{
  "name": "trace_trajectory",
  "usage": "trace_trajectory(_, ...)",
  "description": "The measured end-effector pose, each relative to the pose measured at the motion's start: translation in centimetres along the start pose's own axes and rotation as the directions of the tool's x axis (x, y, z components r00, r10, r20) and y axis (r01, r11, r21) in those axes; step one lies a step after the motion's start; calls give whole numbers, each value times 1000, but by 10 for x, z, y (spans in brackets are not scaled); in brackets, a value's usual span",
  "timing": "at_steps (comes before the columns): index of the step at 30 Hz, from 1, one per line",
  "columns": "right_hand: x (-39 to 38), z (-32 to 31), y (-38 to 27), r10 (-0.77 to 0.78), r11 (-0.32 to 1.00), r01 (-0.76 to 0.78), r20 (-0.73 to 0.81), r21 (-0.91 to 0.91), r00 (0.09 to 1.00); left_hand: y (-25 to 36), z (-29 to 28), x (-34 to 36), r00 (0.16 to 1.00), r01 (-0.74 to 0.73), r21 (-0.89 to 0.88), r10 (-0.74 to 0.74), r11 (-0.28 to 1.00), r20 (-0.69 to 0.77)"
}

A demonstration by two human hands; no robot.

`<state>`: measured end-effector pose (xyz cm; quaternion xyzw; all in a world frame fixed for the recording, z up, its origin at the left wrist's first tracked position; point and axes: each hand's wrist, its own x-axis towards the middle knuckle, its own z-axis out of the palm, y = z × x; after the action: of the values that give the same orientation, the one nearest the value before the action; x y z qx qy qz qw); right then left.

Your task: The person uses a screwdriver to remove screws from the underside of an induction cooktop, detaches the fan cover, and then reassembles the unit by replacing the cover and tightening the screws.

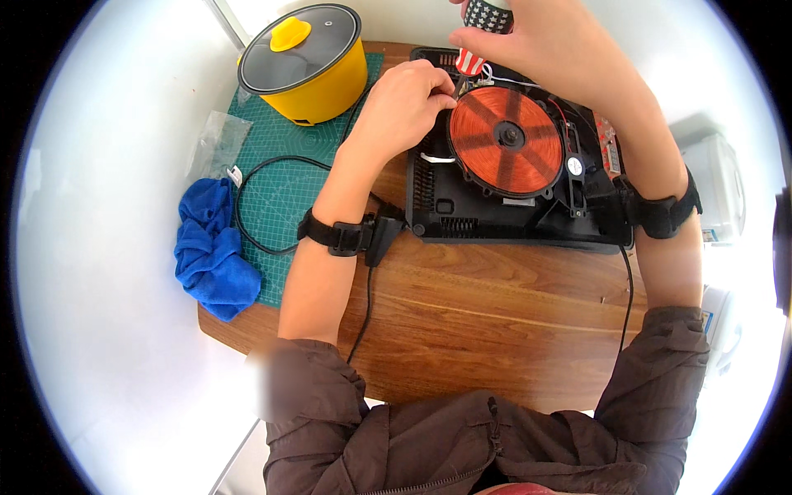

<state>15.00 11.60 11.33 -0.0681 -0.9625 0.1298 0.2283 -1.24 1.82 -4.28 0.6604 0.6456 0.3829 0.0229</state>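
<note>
My right hand (pixel 540 49) grips a screwdriver (pixel 471 63) whose handle has white stars on black above red and white stripes. The tool stands nearly upright, with its shaft pointing down at the upper left edge of a copper coil (pixel 487 153). Beside the shaft's lower end, my left hand (pixel 410 101) is closed in a pinch; its fingertips hide what they hold, if anything. The round coil sits in the open black housing of an induction cooker (pixel 462 216), among wires and a red circuit board (pixel 608 144).
On a green cutting mat (pixel 276 194) at the left stand a yellow pot (pixel 318 87) with a glass lid, a clear plastic bag (pixel 219 140) and a crumpled blue cloth (pixel 213 252). A black cable (pixel 239 216) loops there. Small screws (pixel 603 300) lie on the wooden table (pixel 478 330).
</note>
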Motion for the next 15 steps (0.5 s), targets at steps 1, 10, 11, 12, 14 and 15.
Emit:
trace_trajectory(1, 0, 0, -2, -3, 1000, 3, 12, 4, 1000, 0, 0, -1, 1000, -8, 9, 8, 1000, -1)
trace_trajectory(10, -4, -7, -8, 7, 999, -5, 58, -40, 998, 2, 0, 2, 999, 10, 0, -10, 1000, 47)
trace_trajectory(11, 0, -6, -7, -43, 999, 44, 66, -14, 997, 2, 0, 1, 999, 19, -13, -18, 1000, 47)
trace_trajectory(12, -2, -7, -10, -13, 998, 16, 52, -55, 999, 1, -1, 0, 998, 28, -26, -26, 999, 48)
trace_trajectory(14, -7, -8, -19, 10, 995, -6, 31, -102, 999, 0, -3, -1, 997, 51, -42, -48, 998, 58)
trace_trajectory(15, -7, -8, -21, 4, 994, -2, 26, -109, 1000, 0, -4, -1, 996, 65, -44, -62, 997, 67)
